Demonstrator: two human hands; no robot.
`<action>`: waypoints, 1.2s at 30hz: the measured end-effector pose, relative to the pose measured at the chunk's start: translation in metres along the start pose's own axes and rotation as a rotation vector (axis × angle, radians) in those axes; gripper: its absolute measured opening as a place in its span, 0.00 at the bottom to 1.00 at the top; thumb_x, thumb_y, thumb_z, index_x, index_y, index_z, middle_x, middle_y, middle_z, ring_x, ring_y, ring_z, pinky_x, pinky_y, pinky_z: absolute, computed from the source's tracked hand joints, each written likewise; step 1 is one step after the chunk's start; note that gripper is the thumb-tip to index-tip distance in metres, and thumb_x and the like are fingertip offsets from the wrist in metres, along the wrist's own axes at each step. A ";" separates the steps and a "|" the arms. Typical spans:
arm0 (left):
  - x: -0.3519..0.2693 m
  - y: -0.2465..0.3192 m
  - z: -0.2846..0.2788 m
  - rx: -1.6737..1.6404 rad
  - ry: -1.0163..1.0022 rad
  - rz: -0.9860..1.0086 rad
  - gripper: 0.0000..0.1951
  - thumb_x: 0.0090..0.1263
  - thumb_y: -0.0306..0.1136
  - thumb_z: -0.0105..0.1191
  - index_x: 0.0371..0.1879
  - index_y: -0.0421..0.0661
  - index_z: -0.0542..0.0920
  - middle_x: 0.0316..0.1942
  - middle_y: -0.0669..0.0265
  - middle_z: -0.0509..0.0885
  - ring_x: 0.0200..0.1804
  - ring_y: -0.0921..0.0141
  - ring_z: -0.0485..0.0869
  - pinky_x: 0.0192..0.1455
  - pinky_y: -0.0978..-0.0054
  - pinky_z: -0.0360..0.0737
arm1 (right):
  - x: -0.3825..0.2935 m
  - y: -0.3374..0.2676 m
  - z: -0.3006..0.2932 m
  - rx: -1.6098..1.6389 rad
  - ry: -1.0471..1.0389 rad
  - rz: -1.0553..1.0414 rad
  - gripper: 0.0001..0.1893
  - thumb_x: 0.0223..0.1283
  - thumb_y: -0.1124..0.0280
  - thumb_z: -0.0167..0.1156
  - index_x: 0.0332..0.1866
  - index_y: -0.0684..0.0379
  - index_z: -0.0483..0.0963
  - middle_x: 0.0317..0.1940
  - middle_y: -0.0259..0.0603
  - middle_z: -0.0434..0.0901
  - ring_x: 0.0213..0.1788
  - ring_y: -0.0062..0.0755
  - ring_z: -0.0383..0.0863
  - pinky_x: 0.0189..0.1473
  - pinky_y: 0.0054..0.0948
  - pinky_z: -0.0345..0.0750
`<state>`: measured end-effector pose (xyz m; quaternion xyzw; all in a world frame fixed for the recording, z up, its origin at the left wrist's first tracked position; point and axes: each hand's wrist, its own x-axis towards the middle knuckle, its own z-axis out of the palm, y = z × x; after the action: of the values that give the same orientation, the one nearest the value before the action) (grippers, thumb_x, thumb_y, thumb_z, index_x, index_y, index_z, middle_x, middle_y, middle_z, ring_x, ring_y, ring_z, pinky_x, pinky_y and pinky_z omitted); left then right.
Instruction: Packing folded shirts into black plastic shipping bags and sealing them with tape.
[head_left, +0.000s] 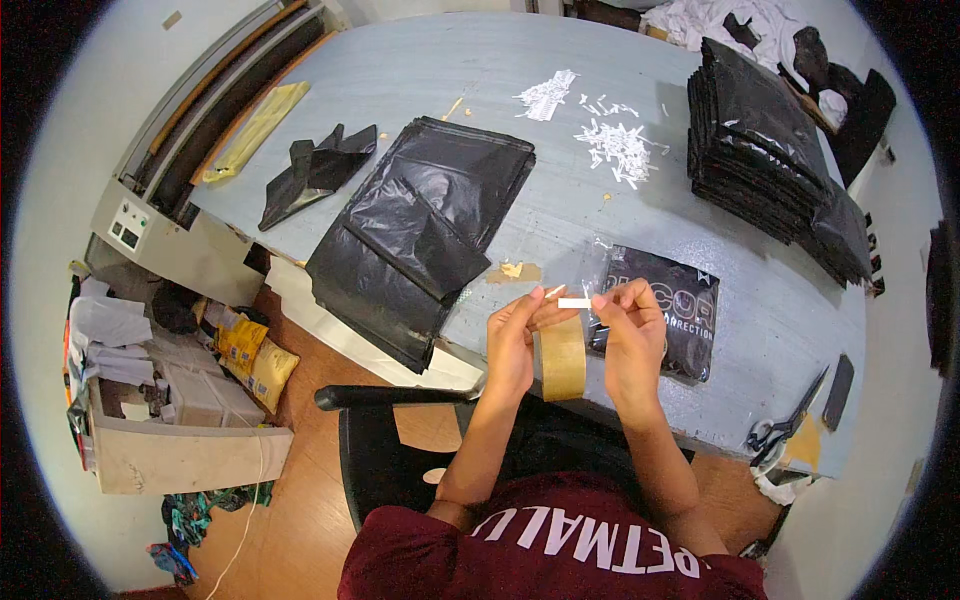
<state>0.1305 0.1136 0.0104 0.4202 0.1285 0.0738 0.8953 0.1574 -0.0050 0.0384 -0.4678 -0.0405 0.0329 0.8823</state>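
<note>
Between the thumb and fingers of my right hand is a small white strip. My left hand faces it, fingers reaching over the top of a roll of tan adhesive tape, which hangs from them; how the fingers grip it is partly hidden. A second white sliver shows at the left fingertips. Beneath and beyond my right hand lies a folded black printed garment in a clear plastic bag, partly covered by the hand. Scraps of tan tape stick to the table ahead of my left hand.
On the grey table are loose white strips, black plastic sheets, a stack of black packages, scissors and a yellow folded packet. A machine adjoins the left edge; a black chair stands below.
</note>
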 end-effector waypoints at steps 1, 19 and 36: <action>-0.001 0.001 0.001 0.014 0.004 0.015 0.18 0.66 0.37 0.47 0.40 0.29 0.76 0.36 0.49 0.81 0.39 0.65 0.82 0.45 0.76 0.75 | -0.001 -0.003 -0.001 0.020 0.006 0.023 0.13 0.49 0.83 0.58 0.25 0.56 0.61 0.25 0.30 0.70 0.31 0.14 0.67 0.37 0.16 0.64; -0.002 -0.003 -0.002 -0.010 0.013 0.025 0.17 0.66 0.36 0.47 0.39 0.30 0.76 0.38 0.48 0.81 0.40 0.63 0.82 0.48 0.74 0.75 | -0.008 -0.017 -0.003 0.089 -0.044 -0.029 0.14 0.48 0.85 0.59 0.25 0.56 0.61 0.26 0.33 0.72 0.31 0.17 0.70 0.38 0.17 0.66; -0.004 -0.002 -0.003 -0.002 -0.010 0.041 0.17 0.66 0.36 0.46 0.41 0.31 0.75 0.34 0.49 0.82 0.38 0.65 0.83 0.44 0.75 0.76 | 0.004 0.026 -0.011 -0.463 -0.055 -0.200 0.14 0.48 0.82 0.61 0.24 0.57 0.61 0.26 0.35 0.74 0.31 0.16 0.70 0.37 0.17 0.66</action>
<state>0.1255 0.1136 0.0081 0.4220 0.1152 0.0902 0.8947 0.1617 0.0008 0.0113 -0.6502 -0.1170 -0.0522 0.7489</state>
